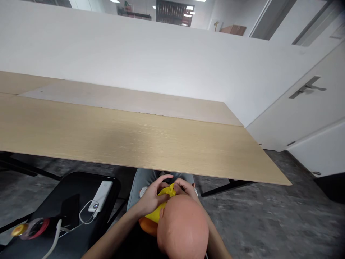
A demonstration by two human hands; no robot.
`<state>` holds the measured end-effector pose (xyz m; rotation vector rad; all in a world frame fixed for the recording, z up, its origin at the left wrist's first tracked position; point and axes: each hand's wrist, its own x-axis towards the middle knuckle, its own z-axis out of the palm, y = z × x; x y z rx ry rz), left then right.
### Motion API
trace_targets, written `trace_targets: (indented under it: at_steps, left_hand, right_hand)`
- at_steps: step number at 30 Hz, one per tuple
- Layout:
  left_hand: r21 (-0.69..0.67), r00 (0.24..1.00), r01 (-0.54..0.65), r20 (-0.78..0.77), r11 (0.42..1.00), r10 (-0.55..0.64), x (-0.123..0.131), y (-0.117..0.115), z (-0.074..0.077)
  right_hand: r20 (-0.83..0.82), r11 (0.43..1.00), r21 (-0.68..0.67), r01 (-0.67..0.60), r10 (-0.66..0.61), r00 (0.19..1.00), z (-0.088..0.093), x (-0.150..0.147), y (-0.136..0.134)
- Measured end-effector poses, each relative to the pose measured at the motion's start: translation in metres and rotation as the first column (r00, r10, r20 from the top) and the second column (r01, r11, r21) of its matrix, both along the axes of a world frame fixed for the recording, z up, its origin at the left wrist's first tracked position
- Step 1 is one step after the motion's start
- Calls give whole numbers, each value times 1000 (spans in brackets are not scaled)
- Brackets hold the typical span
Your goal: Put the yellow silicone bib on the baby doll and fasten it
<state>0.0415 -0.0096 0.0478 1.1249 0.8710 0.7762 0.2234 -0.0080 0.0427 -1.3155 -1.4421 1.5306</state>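
Observation:
Both my hands are low in my lap, below the front edge of the wooden table (134, 140). My left hand (150, 198) and my right hand (187, 189) meet with fingers closed, pinching the top of a yellow balloon-like thing (161, 208). A large round pink balloon (183, 230) sits just in front of the camera and covers part of my right forearm. An orange rounded thing (146, 226) shows under the yellow one. What the fingertips do exactly is hidden.
To my left a black chair seat (67, 187) holds a white power bank (100, 196) with a cable, a dark phone (70, 210) and a red-rimmed roll (35, 227). White cabinets (304, 118) stand at the right; grey floor lies below.

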Motion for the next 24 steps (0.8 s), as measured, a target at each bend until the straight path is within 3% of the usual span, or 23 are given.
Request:
trace_targets:
  at_steps: [3,5,7,11,14,20,24]
  left_hand:
    - [31,999,-7,41,999,5,-2,0,-5]
    - [46,998,-17,61,999,14,-3,1,-9]
    - [55,999,-25,50,998,22,-4,1,-13]
    - [95,1000,-11,-13,995,12,-4,2,-16]
    - [128,997,43,-61,991,-36,-7,5,-11]
    - [150,898,344,-339,927,-279,-47,14,11]
    - [137,835,421,-443,897,-325,-70,13,23]
  right_hand:
    - [-98,994,9,111,-110,989,-7,2,3]
    - [-206,971,-27,236,-236,950,-13,5,5]
    - [-241,957,-83,276,-288,927,-17,8,6]
    - [-145,969,-105,222,-235,961,-21,10,8]
    - [-201,966,-136,220,-244,949,-21,10,9]
    - [-571,939,-320,123,-294,767,-9,10,9]
    - [-635,910,-410,67,-337,696,-8,12,9]
